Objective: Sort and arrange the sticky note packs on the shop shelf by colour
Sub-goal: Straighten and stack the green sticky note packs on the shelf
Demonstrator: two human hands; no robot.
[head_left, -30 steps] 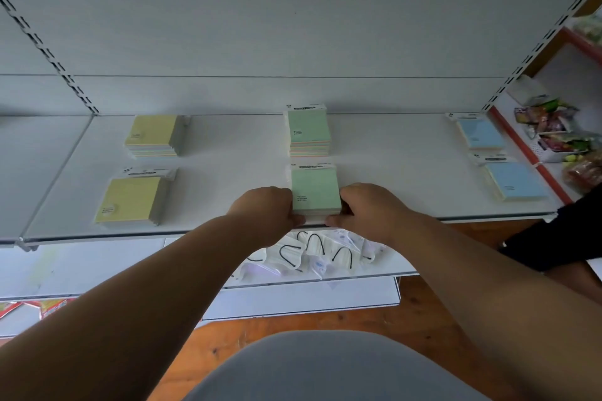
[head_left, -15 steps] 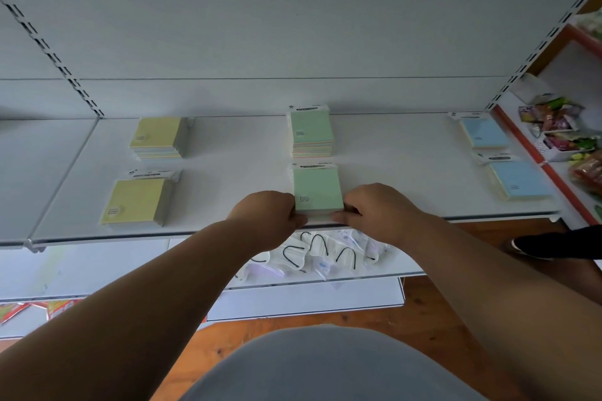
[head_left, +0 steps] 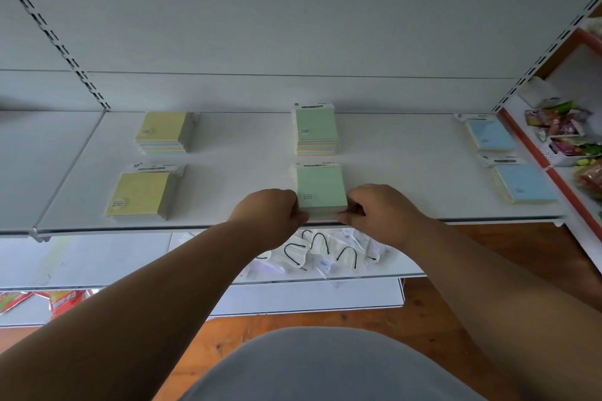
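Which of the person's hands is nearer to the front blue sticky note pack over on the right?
Right. The right hand is beside the front green pack, left of the front blue pack; the left hand is farther left.

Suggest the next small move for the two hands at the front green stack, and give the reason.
Probably let go and draw both hands back. The left hand and right hand grip the front green stack from either side, and it already lines up with the rear green stack. Yellow stacks sit at left, blue packs at right, so the shelf looks sorted.
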